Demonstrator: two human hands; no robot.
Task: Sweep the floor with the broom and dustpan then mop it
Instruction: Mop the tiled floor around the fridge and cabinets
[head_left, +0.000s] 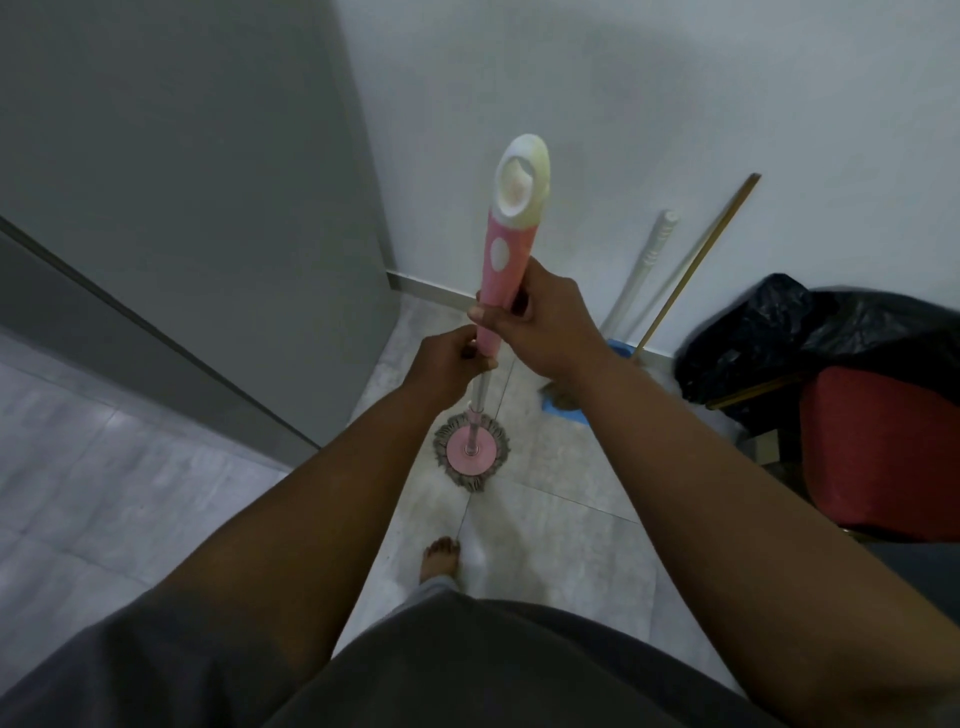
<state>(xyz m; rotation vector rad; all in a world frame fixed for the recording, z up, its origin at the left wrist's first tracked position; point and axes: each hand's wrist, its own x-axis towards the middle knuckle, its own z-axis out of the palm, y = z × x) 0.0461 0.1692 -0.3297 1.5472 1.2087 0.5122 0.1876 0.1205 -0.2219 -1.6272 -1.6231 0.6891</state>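
Mopping judged underway: mop (480, 395) is held near-upright, long axis running down to the mop head (471, 454), set flat on the floor (550, 525). Pink grip (501, 275) is wrapped by the right hand (540, 317); left hand (452, 358) is curled round it just below, nearer the head.

**A corner inside a home**

We see a grey tiled floor (550, 525), plain white walls (623, 104), a broom (696, 262) and blue dustpan (569, 414) leaning at the far wall, a black rubbish bag (831, 332) on the right, and a bare foot (441, 558).
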